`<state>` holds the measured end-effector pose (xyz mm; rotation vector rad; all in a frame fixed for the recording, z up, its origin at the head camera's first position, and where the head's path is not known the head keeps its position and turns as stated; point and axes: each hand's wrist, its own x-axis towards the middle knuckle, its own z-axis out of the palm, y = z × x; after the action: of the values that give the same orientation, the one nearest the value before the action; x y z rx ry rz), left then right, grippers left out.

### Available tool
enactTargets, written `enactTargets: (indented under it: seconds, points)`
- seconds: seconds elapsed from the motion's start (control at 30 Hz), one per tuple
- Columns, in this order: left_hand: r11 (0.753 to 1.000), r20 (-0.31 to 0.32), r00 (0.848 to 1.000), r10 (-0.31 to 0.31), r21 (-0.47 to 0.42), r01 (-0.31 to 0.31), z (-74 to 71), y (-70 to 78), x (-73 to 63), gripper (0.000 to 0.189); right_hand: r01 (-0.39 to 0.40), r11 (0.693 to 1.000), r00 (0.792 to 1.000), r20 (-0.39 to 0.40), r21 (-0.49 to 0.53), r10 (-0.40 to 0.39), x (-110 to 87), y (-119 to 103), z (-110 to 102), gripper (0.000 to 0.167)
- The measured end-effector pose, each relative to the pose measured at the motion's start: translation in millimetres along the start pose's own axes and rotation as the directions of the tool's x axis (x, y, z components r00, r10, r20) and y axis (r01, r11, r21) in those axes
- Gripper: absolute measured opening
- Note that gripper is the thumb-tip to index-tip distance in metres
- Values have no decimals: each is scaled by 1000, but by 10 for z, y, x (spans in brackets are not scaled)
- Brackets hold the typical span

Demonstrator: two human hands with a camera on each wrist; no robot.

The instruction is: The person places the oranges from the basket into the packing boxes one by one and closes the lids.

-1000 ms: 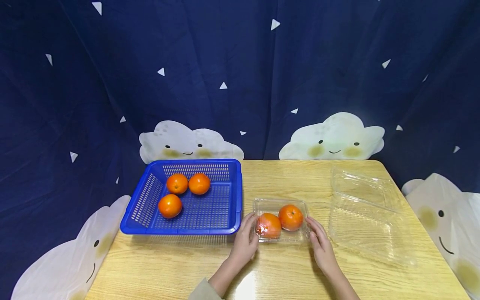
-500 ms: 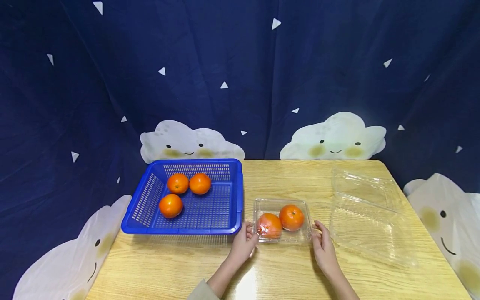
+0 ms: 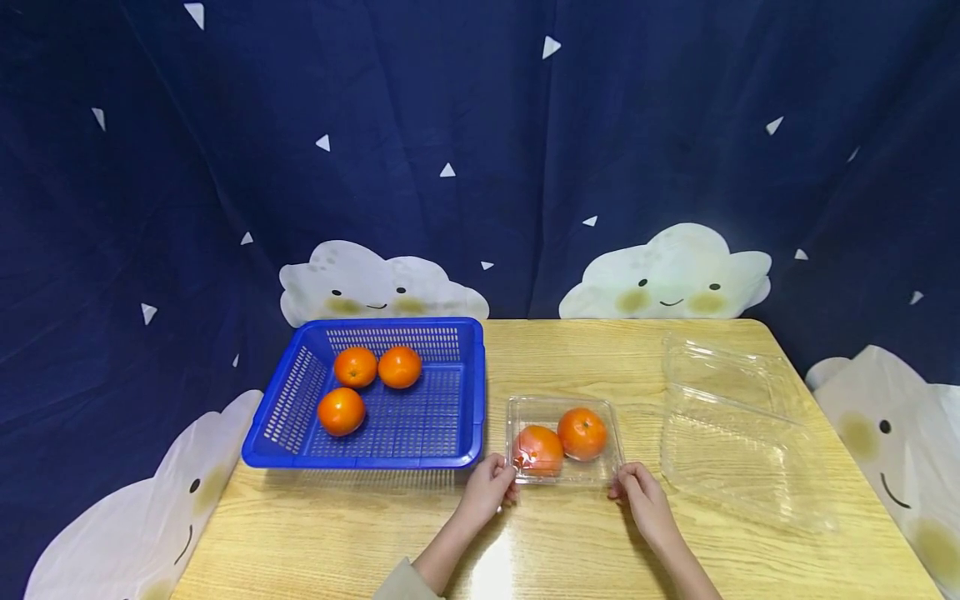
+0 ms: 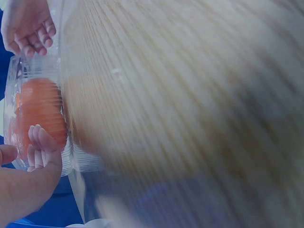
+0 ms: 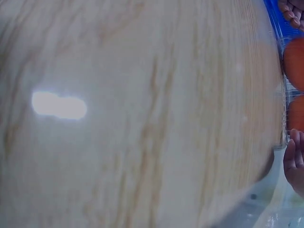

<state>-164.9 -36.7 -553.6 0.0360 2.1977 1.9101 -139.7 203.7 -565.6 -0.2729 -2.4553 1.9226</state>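
A clear plastic clamshell box (image 3: 566, 478) with its lid down sits on the table, two round orange fruits (image 3: 582, 433) inside. At the box's near left corner my left hand (image 3: 486, 492) pinches the edge, its fingers bent below the thumb. My right hand (image 3: 645, 500) pinches the near right corner in the same way. In the left wrist view, the fingers of my left hand (image 4: 35, 166) overlap the box's front side (image 4: 66, 118), with the right hand (image 4: 29, 26) at the far end. The right wrist view catches only part of the right hand (image 5: 295, 159) beside the box.
A blue plastic basket (image 3: 360, 463) holding three more orange fruits (image 3: 341, 412) stands left of the box. To the right lies an open clear plastic container (image 3: 738, 450) on the wooden table (image 3: 570, 354). A dark blue curtain (image 3: 480, 108) hangs behind.
Both hands have slid along the box's short sides toward me, from the sides to the near corners, and their fingers have bent in there. The box has stayed in place.
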Motion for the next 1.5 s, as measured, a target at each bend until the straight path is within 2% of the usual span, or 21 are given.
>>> enactTargets:
  seconds: [0.03,0.2,0.37,0.47,0.6,0.8,1.1,1.5]
  points:
    - [1000,2,1000,-13,-9,13,5,-56,27,8,6,1000,1000,8,16,-6,-2,-4,-1,21]
    - [993,42,997,-66,-94,69,-6,-41,31,14,-35,990,999,44,136,29,4,15,-13,24]
    - [984,86,994,-70,-156,83,-34,113,-38,18,-78,941,982,191,329,15,16,58,-83,28]
    - [980,98,992,-74,-180,90,-45,212,-87,17,-110,915,963,271,388,1,26,79,-124,27]
    - [976,102,992,-70,-197,89,-51,263,-119,15,-125,916,956,293,380,9,41,92,-148,24]
    - [976,110,991,-75,-194,95,-52,249,-108,15,-123,921,957,291,371,11,50,90,-156,23]
    - [979,115,991,-69,-184,90,-10,-20,11,14,-118,928,961,277,352,17,40,70,-166,22]
    - [973,103,993,-57,-216,78,6,-49,5,13,-122,922,959,282,367,15,29,64,-161,21]
